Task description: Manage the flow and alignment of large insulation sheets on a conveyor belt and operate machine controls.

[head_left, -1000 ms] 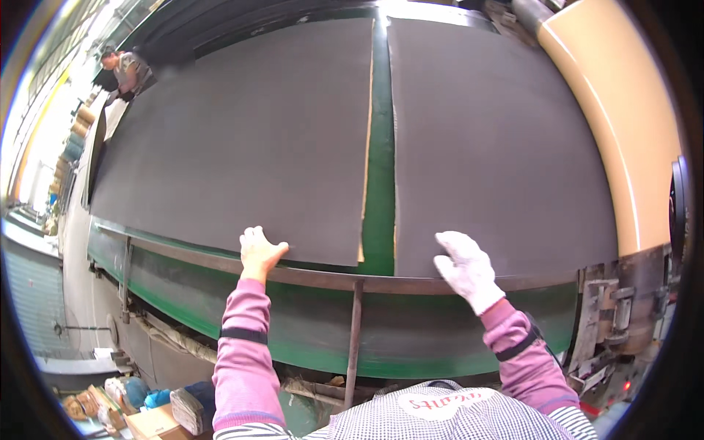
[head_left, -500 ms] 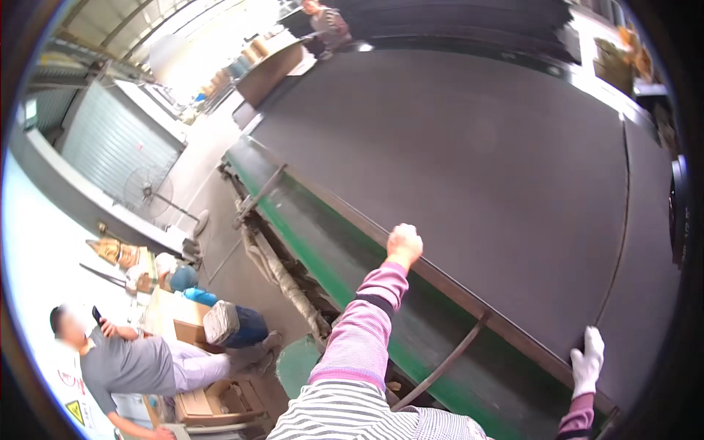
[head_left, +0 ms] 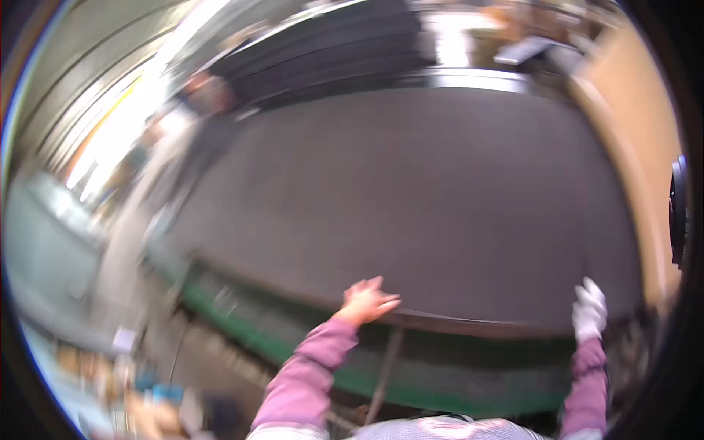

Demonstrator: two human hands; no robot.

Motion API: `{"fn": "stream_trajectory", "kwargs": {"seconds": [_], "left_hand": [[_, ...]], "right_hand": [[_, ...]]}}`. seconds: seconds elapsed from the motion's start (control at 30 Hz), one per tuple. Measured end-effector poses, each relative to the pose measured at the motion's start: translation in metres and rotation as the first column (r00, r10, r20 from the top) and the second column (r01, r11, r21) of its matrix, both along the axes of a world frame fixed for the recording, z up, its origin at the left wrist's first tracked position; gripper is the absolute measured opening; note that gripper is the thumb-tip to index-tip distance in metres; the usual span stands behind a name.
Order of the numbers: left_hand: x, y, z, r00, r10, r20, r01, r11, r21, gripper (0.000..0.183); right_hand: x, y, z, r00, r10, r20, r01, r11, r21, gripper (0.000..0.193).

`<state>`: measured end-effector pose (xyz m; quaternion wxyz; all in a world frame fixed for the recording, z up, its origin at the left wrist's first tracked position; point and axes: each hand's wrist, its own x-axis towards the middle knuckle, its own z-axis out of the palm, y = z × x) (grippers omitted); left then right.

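Note:
A wide dark grey sheet lies spread out in front of me, its near edge running along a frame with a green strip below. My bare left hand is at that near edge, fingers apart, and holds nothing. Whether it touches the sheet I cannot tell. At the sheet's near right part is my right hand in a white glove. Its fingers stretch forward, somewhat blurred, with nothing seen in them.
Behind the sheet stands a dark stack. A tan panel rises along the right side. Another person, blurred, is near the sheet's far left corner. Smeared boxes and blue items lie low on the left.
The view has swung to the right and blurred. My left hand, closed at the sheet's edge before, now has its fingers spread. The tan panel has come into view on the right.

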<state>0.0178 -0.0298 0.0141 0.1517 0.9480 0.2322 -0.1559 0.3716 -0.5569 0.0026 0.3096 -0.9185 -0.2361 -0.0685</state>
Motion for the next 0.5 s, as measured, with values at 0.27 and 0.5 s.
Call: {"fn": "stream_trajectory", "kwargs": {"seconds": [0.27,0.5], "left_hand": [[0.088,-0.091,0.021,0.980,-0.169,-0.102,0.157,0.982,-0.109,0.058],[0.151,-0.168,0.016,0.953,-0.302,-0.019,0.299,0.950,-0.087,0.065]], "right_hand": [[-0.122,0.025,0.086,0.962,-0.140,0.236,0.143,0.990,0.004,0.027],[-0.214,-0.004,0.083,0.998,-0.037,-0.046,0.043,0.991,0.130,0.029]]}}
